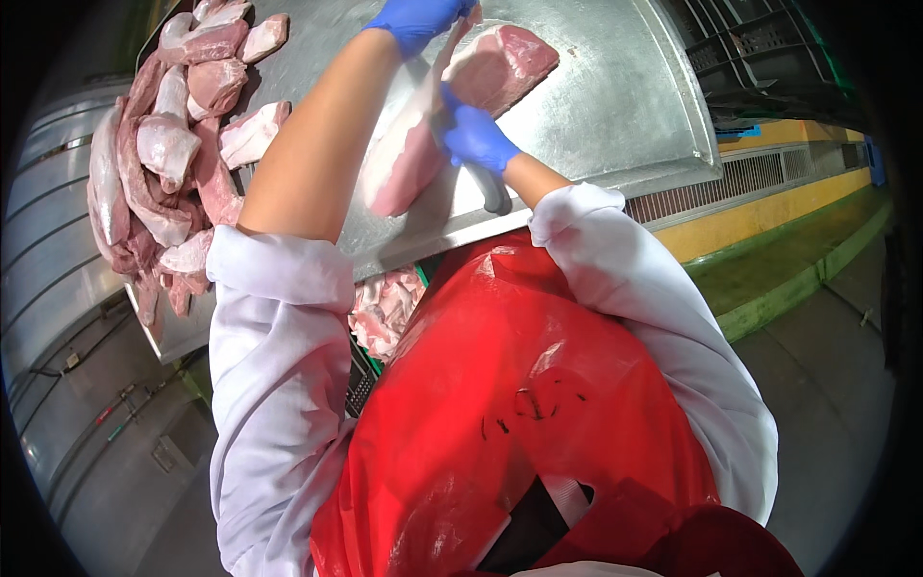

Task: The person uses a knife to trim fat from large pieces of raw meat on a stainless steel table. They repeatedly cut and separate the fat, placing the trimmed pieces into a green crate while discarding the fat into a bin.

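Note:
My left hand [411, 21], in a blue glove, is closed on the end of a pale strip of meat [444, 46] at the top of the metal table [625, 77]. My right hand [469, 133], also gloved, is closed beside that strip; what it grips is unclear, and a grey curved shape [490, 192] shows below it. A long pink and white piece of meat [394, 168] lies under the strip, left of my right hand. A thicker pink cut [505, 67] rests just above my right hand.
Meat pieces [168, 144] are heaped along the table's left side. Below its front edge is a crate of pale scraps [385, 313], beside my red apron [519, 365]. Black crates [750, 48] stand at the upper right, above a green ledge [788, 269].

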`<state>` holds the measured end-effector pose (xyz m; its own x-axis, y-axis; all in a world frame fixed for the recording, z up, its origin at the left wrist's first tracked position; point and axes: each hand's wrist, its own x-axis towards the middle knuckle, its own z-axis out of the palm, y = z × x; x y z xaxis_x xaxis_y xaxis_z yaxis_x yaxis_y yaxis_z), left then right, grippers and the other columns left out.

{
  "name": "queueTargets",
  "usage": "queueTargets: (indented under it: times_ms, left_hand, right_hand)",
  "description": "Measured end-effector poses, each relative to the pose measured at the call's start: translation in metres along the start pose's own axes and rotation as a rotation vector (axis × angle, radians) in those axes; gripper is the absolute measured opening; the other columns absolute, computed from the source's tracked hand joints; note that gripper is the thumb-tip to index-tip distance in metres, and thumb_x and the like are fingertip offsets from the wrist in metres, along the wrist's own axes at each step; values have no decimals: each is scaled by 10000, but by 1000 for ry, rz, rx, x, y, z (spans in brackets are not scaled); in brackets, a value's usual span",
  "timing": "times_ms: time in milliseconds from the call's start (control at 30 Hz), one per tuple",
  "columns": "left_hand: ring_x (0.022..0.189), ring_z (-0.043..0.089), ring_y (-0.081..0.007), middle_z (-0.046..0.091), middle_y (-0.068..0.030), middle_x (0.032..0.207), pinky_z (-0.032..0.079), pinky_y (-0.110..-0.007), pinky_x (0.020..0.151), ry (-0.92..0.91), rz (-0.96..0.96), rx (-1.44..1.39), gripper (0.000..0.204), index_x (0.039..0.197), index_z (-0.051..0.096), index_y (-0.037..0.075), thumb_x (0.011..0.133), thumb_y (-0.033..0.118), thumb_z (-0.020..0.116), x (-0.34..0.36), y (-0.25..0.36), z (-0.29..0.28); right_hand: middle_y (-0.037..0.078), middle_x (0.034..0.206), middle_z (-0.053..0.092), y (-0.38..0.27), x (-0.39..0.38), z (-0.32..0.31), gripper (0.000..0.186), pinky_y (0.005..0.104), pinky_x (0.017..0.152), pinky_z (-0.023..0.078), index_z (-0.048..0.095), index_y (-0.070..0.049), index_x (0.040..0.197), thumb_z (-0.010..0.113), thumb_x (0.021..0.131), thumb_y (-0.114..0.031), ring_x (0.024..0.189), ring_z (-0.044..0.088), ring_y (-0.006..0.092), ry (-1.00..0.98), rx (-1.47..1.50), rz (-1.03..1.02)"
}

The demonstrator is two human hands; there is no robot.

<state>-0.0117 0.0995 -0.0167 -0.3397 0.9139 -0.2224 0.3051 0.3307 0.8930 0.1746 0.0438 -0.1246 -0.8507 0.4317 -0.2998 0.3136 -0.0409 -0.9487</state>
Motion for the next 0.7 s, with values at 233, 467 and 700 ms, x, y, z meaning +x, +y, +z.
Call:
queueTargets:
  times_ms: [233, 467, 700]
  left_hand:
    - [527, 463, -94, 571, -14, 595, 350, -276, 490, 31, 13, -33, 192, 707, 690, 63, 855, 168, 626, -44, 24, -19]
    - [535, 455, -87, 573, -12, 618, 338, -267, 486, 34, 146, -137, 169, 708, 663, 66, 858, 138, 634, -71, 44, -37]
    - [555, 472, -91, 561, -9, 631, 356, -263, 506, 33, 310, -198, 180, 715, 647, 67, 878, 141, 634, -109, 58, -46]
  right_hand:
    - [136, 759, 654, 2, -56, 44, 739, 353, 583, 556, 152, -107, 1600, 490, 943, -117, 560, 644, 212, -28, 42, 85]
    - [224, 844, 681, 24, -34, 75, 703, 388, 613, 565, 218, -76, 1570, 514, 935, -135, 596, 670, 287, 102, -224, -152]
    - [181, 770, 658, -7, -3, 88, 782, 374, 561, 556, 141, -143, 1606, 491, 909, -88, 552, 651, 256, 64, -231, 51]
